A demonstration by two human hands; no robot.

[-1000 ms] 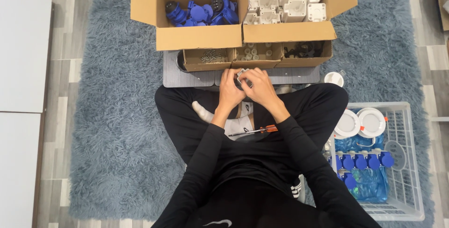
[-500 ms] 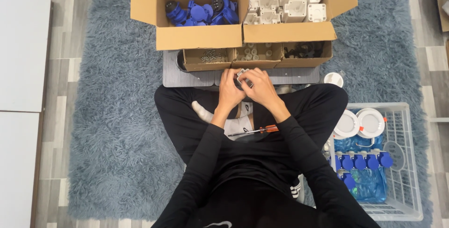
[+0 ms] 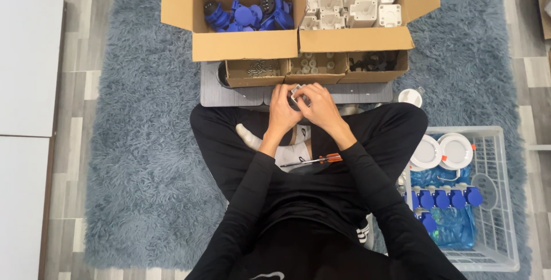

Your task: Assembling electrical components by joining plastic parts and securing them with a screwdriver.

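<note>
I sit cross-legged on a blue-grey rug. My left hand (image 3: 282, 111) and my right hand (image 3: 319, 107) are together over a grey mat (image 3: 367, 93), both closed around a small white plastic housing (image 3: 297, 94); most of it is hidden by my fingers. A screwdriver (image 3: 313, 160) with a red-orange handle lies across my lap below my wrists. Directly beyond my hands stand three small open cardboard boxes: one with screws (image 3: 256, 70), one with small white parts (image 3: 310, 64), one with dark parts (image 3: 373, 61).
Two large open cartons stand at the back: blue socket parts (image 3: 244, 15) on the left, white housings (image 3: 351, 3) on the right. A white wire basket (image 3: 498, 199) at my right holds finished blue-and-white pieces. A white cap (image 3: 410, 97) lies beside the mat. White furniture (image 3: 23, 56) borders the left.
</note>
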